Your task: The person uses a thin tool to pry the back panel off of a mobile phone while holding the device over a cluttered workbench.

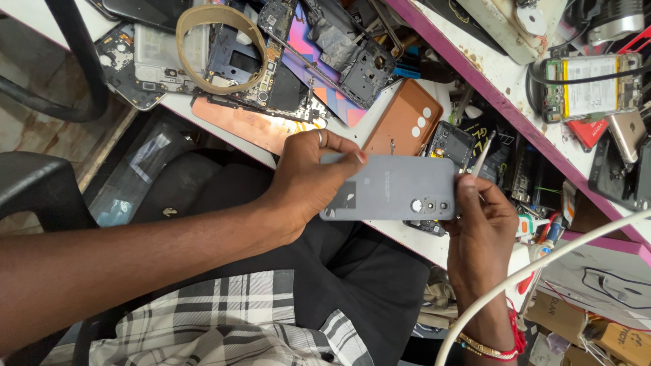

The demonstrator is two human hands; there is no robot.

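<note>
Gripping the grey phone (390,186) by opposite ends (mid-air, off the cluttered bench edge (407,234)): left hand (308,183), right hand (481,227)

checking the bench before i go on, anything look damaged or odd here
Yes. Beyond the grey phone held by the left hand and right hand, stripped phone frames lie heaped and overlapping on the bench, circuit boards exposed.

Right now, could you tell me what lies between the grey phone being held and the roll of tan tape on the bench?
In the head view, dismantled dark phone frames and boards lie between the grey phone and the tan tape roll.
</note>
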